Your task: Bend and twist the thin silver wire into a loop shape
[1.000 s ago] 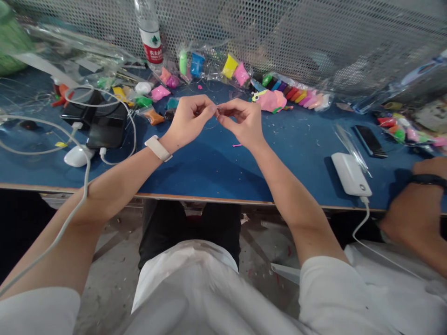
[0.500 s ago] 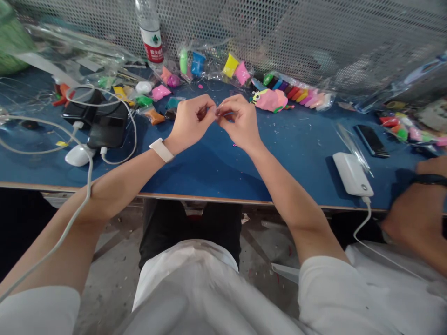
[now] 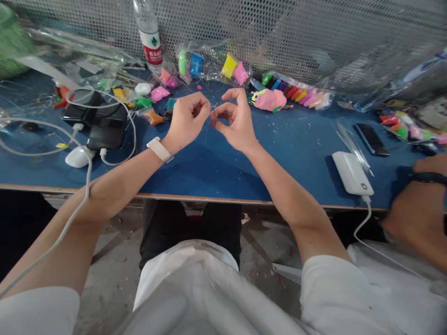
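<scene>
My left hand and my right hand are raised together over the blue table, fingertips almost touching. Both pinch something very thin, like a clear thread or wire, too fine to name. The left fingers are curled into a pinch. On the right hand, thumb and forefinger curve towards each other while the other fingers lift. A white watch band is on my left wrist. A pink clay figure lies just beyond my right hand.
Small bags of coloured clay and a row of clay sticks line the mesh wall with a water bottle. Phones and cables lie left; a white power bank and dark phone right. Another person's arm rests at the right edge.
My right hand's fingers have loosened from a tight pinch into an arched shape, and both hands shifted slightly up and away. The thin strand shows between them.
</scene>
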Available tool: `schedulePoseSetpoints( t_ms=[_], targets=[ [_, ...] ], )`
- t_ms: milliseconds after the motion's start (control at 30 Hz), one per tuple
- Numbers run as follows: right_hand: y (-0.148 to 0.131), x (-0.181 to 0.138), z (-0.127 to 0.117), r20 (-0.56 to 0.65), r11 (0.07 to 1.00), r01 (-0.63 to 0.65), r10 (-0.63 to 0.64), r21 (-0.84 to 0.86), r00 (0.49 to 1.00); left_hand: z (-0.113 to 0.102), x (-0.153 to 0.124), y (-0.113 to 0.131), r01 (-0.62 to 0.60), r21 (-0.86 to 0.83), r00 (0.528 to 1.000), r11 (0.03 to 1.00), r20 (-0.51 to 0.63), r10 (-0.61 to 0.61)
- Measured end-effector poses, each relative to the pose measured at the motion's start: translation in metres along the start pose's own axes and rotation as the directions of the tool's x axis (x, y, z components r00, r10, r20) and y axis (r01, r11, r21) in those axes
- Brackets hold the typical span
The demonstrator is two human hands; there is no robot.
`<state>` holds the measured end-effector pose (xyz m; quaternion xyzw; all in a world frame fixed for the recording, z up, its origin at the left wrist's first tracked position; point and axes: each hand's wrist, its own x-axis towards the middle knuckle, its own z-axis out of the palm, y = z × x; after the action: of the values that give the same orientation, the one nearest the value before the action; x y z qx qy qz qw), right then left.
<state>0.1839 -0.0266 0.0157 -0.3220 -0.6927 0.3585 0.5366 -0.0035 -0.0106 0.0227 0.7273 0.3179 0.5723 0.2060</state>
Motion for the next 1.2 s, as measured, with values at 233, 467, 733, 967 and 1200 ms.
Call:
schedulePoseSetpoints(
  t_ms=[233, 467, 733, 967, 1200],
  targets=[
    [0.003, -0.001, 0.000, 0.049, 0.999, 0.024, -0.022, -0.035, 0.999, 0.005, -0.005, 0.009, 0.036, -0.017, 0.996, 0.999, 0.086, -0.034],
    [0.024, 0.001, -0.009, -0.033, 0.932, 0.230, -0.249, -0.280, 0.968, 0.004, -0.004, 0.006, 0.050, -0.002, 0.994, 0.999, 0.102, -0.050],
    [0.020, 0.007, -0.044, 0.241, 0.698, 0.455, -0.388, -0.554, 0.890, 0.007, -0.008, 0.010, 0.021, -0.029, 0.992, 0.999, 0.124, -0.018],
    [-0.009, 0.004, -0.032, 0.037, 0.883, 0.202, -0.206, -0.424, 0.978, 0.005, -0.004, 0.007, -0.018, -0.015, 0.995, 1.000, 0.097, 0.019],
    [-0.023, 0.001, -0.027, 0.028, 0.955, 0.115, -0.112, -0.273, 0.993, 0.006, -0.007, 0.017, -0.016, 0.015, 0.991, 1.000, 0.133, 0.014]
  ],
)
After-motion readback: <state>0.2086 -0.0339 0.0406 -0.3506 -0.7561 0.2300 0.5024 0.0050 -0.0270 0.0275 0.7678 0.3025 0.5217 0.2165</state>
